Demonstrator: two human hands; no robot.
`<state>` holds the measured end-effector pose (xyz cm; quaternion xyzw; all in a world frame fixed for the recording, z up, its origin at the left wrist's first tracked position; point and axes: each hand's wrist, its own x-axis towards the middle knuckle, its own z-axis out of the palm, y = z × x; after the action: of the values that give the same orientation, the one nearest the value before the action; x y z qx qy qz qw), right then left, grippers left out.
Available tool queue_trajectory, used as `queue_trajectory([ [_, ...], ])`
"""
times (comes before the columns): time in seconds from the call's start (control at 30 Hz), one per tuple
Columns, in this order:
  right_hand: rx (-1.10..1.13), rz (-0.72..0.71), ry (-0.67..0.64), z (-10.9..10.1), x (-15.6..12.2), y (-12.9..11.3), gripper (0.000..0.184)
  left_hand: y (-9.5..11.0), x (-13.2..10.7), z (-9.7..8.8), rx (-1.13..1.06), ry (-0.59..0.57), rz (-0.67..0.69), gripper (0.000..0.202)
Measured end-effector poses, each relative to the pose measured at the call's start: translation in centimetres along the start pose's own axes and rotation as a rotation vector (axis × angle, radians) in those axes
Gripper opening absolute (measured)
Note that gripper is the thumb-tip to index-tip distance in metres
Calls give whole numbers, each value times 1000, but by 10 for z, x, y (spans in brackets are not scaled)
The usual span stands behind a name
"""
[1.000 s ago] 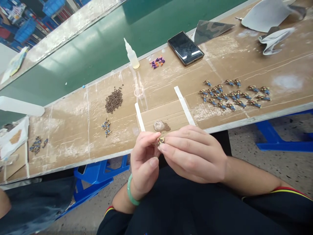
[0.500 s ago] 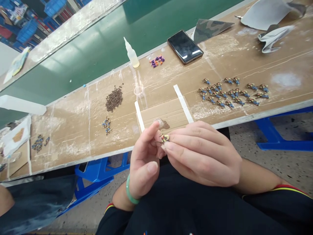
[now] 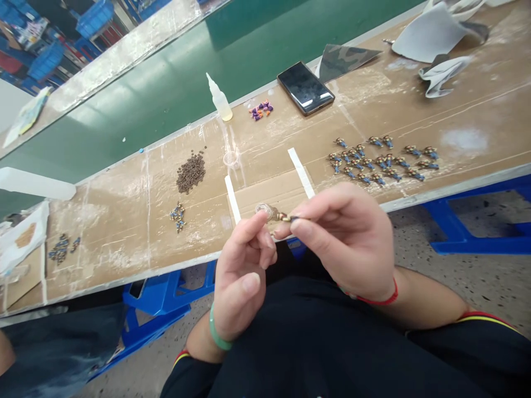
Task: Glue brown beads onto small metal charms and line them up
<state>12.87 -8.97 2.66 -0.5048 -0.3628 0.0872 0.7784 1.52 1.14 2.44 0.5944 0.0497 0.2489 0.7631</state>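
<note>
My right hand (image 3: 346, 237) pinches a tiny blue and gold figure (image 3: 285, 217) between thumb and fingertips, just over the near edge of the brown worktable (image 3: 124, 221). My left hand (image 3: 243, 265), with a green bangle on its wrist, is curled right beside it; its fingertips are bunched near the figure and I cannot see anything in them. A small clear round dish (image 3: 264, 209) lies on the table directly behind the figure, between two white tape strips (image 3: 232, 199).
Several finished blue figures (image 3: 379, 160) lie in rows at right. A pile of brown beads (image 3: 191, 172), a glue bottle (image 3: 219, 99), a black phone (image 3: 306, 87), purple-orange pieces (image 3: 259, 109) and small figure clusters (image 3: 178, 214) also sit on the table. Green conveyor belt (image 3: 166, 83) runs behind.
My right hand has lifted and turned outward with the small figure, drawing it away from the left fingers toward the dish. The left hand stayed low and curled.
</note>
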Motion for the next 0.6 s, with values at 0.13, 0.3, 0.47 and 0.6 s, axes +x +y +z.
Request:
queue_trajectory([
  [0.13, 307, 326, 44, -4, 2, 7, 19, -1, 4, -2, 6, 9, 61, 51],
  [0.3, 457, 435, 46, -8, 6, 7, 19, -3, 6, -1, 4, 19, 77, 50],
  [0.47, 503, 458, 3, -11, 7, 7, 16, -5, 11, 1, 73, 18, 43, 47],
  [0.6, 537, 468, -4, -12, 7, 10, 16, -8, 12, 1, 150, 27, 20, 48],
])
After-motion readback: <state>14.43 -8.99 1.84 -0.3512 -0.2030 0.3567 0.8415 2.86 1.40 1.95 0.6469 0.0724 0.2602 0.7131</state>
